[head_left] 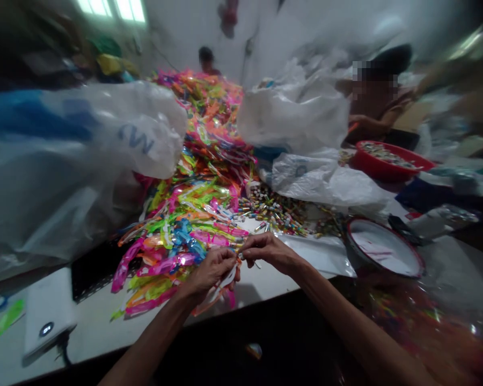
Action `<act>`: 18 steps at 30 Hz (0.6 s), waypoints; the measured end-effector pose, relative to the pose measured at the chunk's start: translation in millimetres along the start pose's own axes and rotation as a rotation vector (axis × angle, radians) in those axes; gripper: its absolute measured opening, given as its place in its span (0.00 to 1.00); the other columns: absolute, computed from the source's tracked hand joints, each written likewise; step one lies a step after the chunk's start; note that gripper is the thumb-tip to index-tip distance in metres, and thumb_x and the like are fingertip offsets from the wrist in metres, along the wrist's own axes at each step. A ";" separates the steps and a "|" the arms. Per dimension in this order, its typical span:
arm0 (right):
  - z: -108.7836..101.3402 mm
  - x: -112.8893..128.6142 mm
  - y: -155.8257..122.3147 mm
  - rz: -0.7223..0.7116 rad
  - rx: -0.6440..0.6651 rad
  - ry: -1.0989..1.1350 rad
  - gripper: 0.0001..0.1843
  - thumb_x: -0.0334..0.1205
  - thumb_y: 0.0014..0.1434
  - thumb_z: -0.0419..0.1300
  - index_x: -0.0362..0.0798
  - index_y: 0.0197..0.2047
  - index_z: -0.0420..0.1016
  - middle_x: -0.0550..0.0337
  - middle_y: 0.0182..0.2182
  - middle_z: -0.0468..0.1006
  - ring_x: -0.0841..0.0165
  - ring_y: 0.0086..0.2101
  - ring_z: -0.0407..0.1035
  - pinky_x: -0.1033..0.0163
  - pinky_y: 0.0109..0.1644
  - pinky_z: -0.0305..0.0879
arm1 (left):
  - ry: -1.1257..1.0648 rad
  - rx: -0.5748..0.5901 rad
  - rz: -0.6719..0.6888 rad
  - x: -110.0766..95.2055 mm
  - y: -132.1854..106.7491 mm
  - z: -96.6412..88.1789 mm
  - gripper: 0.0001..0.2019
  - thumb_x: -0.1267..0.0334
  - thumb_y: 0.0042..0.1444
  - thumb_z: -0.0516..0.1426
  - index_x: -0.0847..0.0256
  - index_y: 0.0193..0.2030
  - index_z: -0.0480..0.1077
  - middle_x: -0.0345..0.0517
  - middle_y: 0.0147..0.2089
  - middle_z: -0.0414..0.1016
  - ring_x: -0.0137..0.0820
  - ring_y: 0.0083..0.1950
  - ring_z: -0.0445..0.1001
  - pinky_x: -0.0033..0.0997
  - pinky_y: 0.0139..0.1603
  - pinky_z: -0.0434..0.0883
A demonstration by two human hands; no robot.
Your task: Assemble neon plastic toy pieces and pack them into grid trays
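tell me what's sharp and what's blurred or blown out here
Head view: the left hand and right hand pinching strips are fairly sharp; the bag at left smears with blur; the window top left is blown out; straight lines bend toward the edges, and below the table edge all is dark.

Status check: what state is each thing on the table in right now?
left hand, pinched shut on the strip.
right hand, fingertips pinched on the same strip's end.
strip, held, dangling below the hands.
strip pile, loose, heaped.
small tubes, scattered loose.
red bowl, filled.
round basin, nearly empty.
white device, flat, cable attached.
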State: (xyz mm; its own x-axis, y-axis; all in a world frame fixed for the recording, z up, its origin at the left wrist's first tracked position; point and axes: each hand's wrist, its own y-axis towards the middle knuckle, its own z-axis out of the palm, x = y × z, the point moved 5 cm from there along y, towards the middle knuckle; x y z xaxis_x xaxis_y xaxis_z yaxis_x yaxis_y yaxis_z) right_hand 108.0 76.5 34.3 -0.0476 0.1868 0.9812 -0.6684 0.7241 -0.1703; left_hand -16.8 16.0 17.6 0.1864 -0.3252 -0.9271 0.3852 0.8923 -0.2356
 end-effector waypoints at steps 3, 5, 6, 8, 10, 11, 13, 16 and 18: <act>0.0 -3.1 0.8 0.039 0.032 -0.035 0.11 0.40 0.44 0.68 0.41 0.30 0.79 0.59 0.21 0.75 0.73 0.22 0.67 0.67 0.27 0.61 | -0.049 0.002 -0.032 9.9 1.7 1.3 0.15 0.52 0.53 0.55 0.64 0.32 0.64 0.41 0.23 0.69 0.23 0.18 0.63 0.24 0.21 0.60; 0.7 -7.6 2.0 0.057 0.022 0.000 0.11 0.40 0.44 0.68 0.41 0.30 0.79 0.59 0.20 0.75 0.73 0.21 0.66 0.67 0.27 0.61 | -0.043 -0.005 -0.049 13.4 1.4 -0.2 0.15 0.52 0.53 0.55 0.65 0.32 0.65 0.40 0.23 0.68 0.23 0.18 0.63 0.24 0.21 0.60; 1.7 -10.2 2.5 0.065 0.023 0.033 0.11 0.40 0.45 0.67 0.41 0.29 0.79 0.59 0.19 0.75 0.74 0.21 0.66 0.68 0.26 0.61 | -0.034 0.002 -0.052 14.0 0.8 -0.8 0.15 0.52 0.53 0.54 0.65 0.32 0.66 0.40 0.23 0.68 0.23 0.18 0.63 0.24 0.22 0.60; 4.1 -15.3 2.3 0.080 0.038 0.117 0.11 0.40 0.45 0.67 0.41 0.30 0.78 0.59 0.20 0.75 0.74 0.21 0.67 0.68 0.26 0.61 | -0.005 0.029 -0.050 13.6 -1.3 -1.4 0.15 0.52 0.54 0.54 0.65 0.32 0.67 0.40 0.24 0.68 0.23 0.19 0.64 0.24 0.22 0.61; 5.2 -19.2 0.9 0.091 0.044 0.210 0.12 0.40 0.44 0.68 0.41 0.31 0.78 0.59 0.21 0.76 0.74 0.21 0.68 0.68 0.27 0.62 | 0.030 0.043 -0.052 12.8 -3.9 -1.9 0.15 0.52 0.55 0.53 0.64 0.32 0.67 0.40 0.24 0.67 0.23 0.20 0.64 0.24 0.22 0.60; 4.9 -20.6 -0.2 0.095 0.039 0.245 0.13 0.40 0.43 0.69 0.41 0.31 0.78 0.60 0.22 0.76 0.74 0.21 0.68 0.68 0.27 0.62 | 0.042 0.047 -0.055 12.5 -5.1 -1.9 0.14 0.53 0.55 0.53 0.64 0.32 0.67 0.40 0.24 0.67 0.23 0.20 0.64 0.24 0.23 0.60; 5.0 -22.7 -2.7 0.103 0.045 0.267 0.13 0.40 0.43 0.69 0.42 0.32 0.78 0.60 0.22 0.75 0.73 0.22 0.69 0.67 0.29 0.63 | 0.050 0.061 -0.063 12.0 -7.2 -0.6 0.14 0.54 0.56 0.53 0.64 0.32 0.67 0.40 0.25 0.67 0.23 0.21 0.64 0.25 0.23 0.60; 7.1 -24.6 -5.8 0.099 0.082 0.187 0.13 0.41 0.45 0.68 0.41 0.32 0.78 0.60 0.22 0.75 0.73 0.22 0.68 0.67 0.29 0.64 | 0.072 0.087 -0.079 11.3 -9.9 2.5 0.15 0.53 0.56 0.52 0.65 0.33 0.67 0.40 0.24 0.66 0.24 0.21 0.63 0.25 0.25 0.60; 8.6 -25.5 -6.6 0.085 0.096 0.125 0.13 0.42 0.46 0.67 0.41 0.32 0.78 0.59 0.21 0.75 0.74 0.22 0.68 0.68 0.28 0.63 | 0.102 0.090 -0.103 11.5 -11.3 3.2 0.15 0.52 0.55 0.52 0.65 0.33 0.67 0.40 0.24 0.66 0.24 0.22 0.63 0.25 0.25 0.60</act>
State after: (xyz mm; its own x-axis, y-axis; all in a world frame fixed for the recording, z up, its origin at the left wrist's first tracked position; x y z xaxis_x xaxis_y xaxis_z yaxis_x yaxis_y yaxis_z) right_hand 107.3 61.2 11.2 -0.0184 0.3305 0.9436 -0.7341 0.6363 -0.2371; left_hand -16.1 1.2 10.6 0.0510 -0.3761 -0.9252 0.4780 0.8226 -0.3080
